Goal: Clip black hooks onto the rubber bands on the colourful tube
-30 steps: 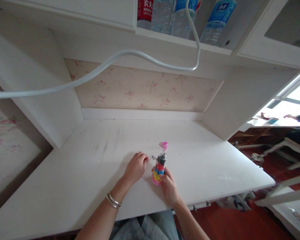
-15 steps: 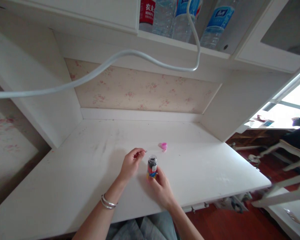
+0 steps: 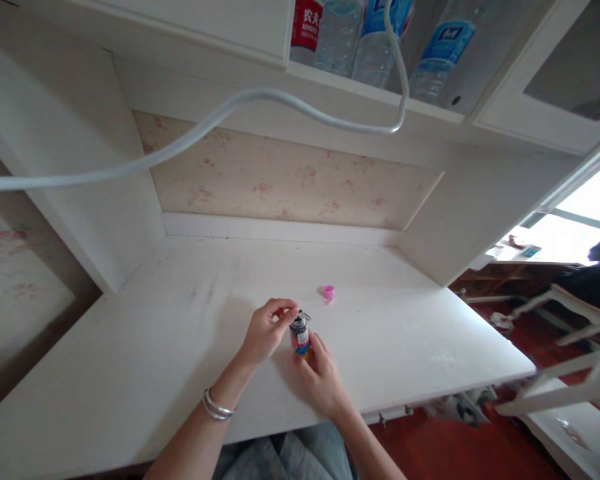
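Observation:
My right hand [image 3: 321, 377] is closed around a small bottle [image 3: 300, 338] with a dark upper part and a red, blue and yellow label. The bottle leans slightly left above the white desk, its mouth uncovered. Over that mouth, my left hand [image 3: 269, 331] pinches thumb and forefinger together. A thin dark loop [image 3: 307, 316] sticks out at the bottle's mouth beside those fingertips; its exact kind is too small to make out. Behind the bottle lies a pink cap-like piece [image 3: 329, 292] on the desk, apart from both hands.
A pale cable [image 3: 280, 95] crosses in front of the view, above the desk [image 3: 405, 333]. Several plastic bottles [image 3: 340, 37] stand on the shelf overhead. White side panels flank the desk. A white chair [image 3: 565, 380] is at the right over a red floor.
My left hand has moved right to the bottle's mouth with the small dark loop. The bottle has shifted slightly left and tilted in my right hand. The camera view has shifted a little.

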`<state>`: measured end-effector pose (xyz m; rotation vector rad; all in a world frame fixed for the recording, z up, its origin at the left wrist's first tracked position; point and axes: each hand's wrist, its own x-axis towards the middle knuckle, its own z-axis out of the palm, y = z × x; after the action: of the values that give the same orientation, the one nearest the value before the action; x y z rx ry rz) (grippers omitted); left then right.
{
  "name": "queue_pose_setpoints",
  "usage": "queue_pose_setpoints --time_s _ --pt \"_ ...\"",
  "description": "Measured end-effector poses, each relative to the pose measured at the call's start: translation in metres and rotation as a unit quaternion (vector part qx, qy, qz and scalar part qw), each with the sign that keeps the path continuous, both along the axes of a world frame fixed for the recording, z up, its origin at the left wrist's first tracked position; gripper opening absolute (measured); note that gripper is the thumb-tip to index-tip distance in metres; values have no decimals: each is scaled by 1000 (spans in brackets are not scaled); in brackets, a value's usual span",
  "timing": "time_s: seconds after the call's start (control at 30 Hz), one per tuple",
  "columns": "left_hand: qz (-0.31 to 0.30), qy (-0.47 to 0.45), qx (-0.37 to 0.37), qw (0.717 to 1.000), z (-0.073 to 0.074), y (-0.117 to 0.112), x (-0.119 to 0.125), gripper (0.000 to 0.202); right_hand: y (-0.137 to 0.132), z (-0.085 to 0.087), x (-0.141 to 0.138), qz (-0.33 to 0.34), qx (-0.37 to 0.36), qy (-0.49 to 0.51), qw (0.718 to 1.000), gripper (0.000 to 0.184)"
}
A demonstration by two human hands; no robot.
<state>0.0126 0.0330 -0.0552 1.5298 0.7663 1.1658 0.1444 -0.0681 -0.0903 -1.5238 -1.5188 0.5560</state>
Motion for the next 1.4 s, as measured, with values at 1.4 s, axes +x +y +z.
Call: queue_pose_setpoints --time_s 1.4 --pt "-36 30 53 997 12 -7 -3 21 -1 1 2 0 -3 15 1000 34"
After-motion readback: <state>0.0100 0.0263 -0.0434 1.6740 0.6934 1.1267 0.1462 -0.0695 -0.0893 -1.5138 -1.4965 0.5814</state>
